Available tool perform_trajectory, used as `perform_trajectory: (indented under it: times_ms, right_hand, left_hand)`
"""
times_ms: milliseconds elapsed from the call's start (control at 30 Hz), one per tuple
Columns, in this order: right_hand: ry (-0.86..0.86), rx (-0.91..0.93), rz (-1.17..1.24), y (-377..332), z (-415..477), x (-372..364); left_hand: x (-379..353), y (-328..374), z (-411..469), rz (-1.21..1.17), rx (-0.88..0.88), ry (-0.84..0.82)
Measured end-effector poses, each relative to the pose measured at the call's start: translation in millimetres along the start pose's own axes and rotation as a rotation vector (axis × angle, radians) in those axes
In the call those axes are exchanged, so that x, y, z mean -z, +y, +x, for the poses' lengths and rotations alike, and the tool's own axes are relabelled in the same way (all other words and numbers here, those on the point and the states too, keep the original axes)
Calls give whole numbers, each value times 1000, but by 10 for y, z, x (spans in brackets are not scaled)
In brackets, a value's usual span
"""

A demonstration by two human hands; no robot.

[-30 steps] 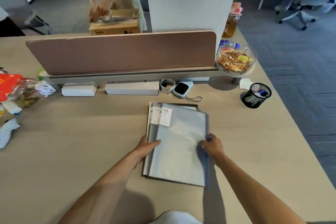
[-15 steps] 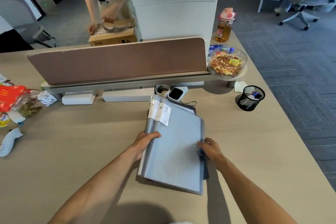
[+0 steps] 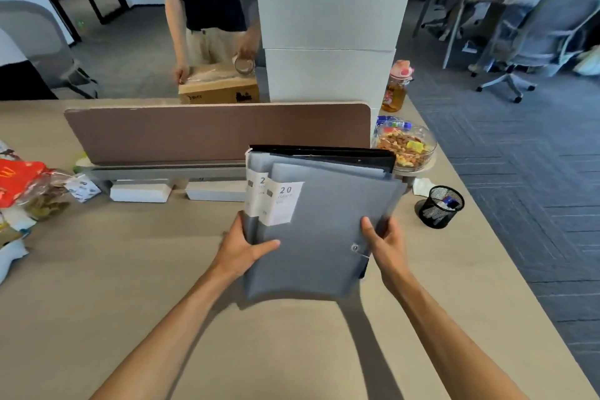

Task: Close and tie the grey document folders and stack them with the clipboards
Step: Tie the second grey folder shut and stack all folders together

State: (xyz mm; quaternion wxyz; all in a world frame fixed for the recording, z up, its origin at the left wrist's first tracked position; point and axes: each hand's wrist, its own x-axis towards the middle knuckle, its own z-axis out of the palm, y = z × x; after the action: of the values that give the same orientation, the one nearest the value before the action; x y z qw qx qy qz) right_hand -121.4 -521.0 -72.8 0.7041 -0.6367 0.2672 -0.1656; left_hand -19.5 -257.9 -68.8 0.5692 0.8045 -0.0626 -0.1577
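- The stack hides the tabletop behind it, so I cannot see what lies there. The far edge of the stack covers a part of the brown divider panel.
- The small print on the white labels is too blurred to read; only "20" is clear on the front one, and the second label is half covered.
- Of the black clipboards only a dark edge shows at the top and a small dark corner low on the right; how many there are I cannot tell.
- The grey document folders are closed and lie on the clipboards. The whole stack is held tilted above the tabletop, its near edge lifted, in the middle of the view.
- A round metal button with a thin string sits near the right edge of the front folder.
- The left hand grips the left side, thumb on the front, the other fingers hidden behind.
- The right hand grips the right edge in the same way, thumb on the front.
- A glass bowl holds mixed nuts and a yellow packet.
- A black mesh cup holds some small things, hard to make out.
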Motion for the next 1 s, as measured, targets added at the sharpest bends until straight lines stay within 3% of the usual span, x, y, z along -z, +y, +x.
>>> perform_trajectory:
  times_ms: [133, 333, 633, 1000]
  right_hand:
    - [-33, 89, -55, -11, -112, -182]
    - [-59, 59, -107, 133, -278, -375]
    - [71, 191, -106, -1, -439, -612]
    - [173, 77, -158, 49, -477, -834]
  left_hand:
    - [151, -65, 59, -12, 2, 12]
    - [272, -133, 82, -45, 16, -64]
    - [367, 88, 203, -137, -81, -80]
    - [265, 33, 450, -63, -90, -338]
